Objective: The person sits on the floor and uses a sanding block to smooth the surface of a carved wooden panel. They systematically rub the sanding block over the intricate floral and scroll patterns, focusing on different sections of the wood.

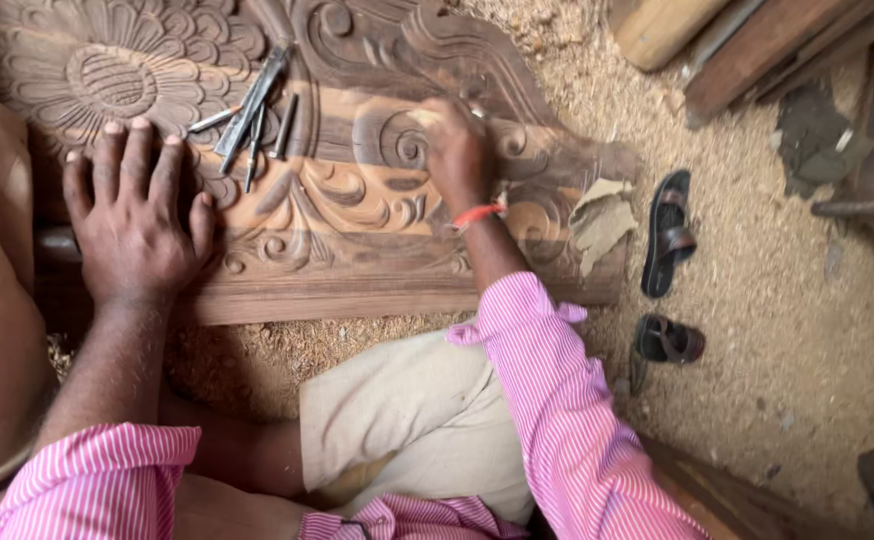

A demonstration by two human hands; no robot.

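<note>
A large carved wooden panel [357, 250] with flower and scroll patterns lies on the sawdust floor in front of me. My left hand [137, 215] rests flat on its left part, fingers spread, holding nothing. My right hand [457, 150] is closed over a small folded piece of sandpaper [425, 118], pressed onto a scroll carving near the panel's middle. An orange band circles that wrist. Several metal chisels [252, 110] lie in a bunch on the panel between my two hands.
More pieces of sandpaper [602, 220] lie on the panel's right end. Two dark sandals [669, 235] sit on the sawdust to the right. Wooden planks [757, 50] lie at the top right. My bent knee in beige cloth [407, 410] is below the panel.
</note>
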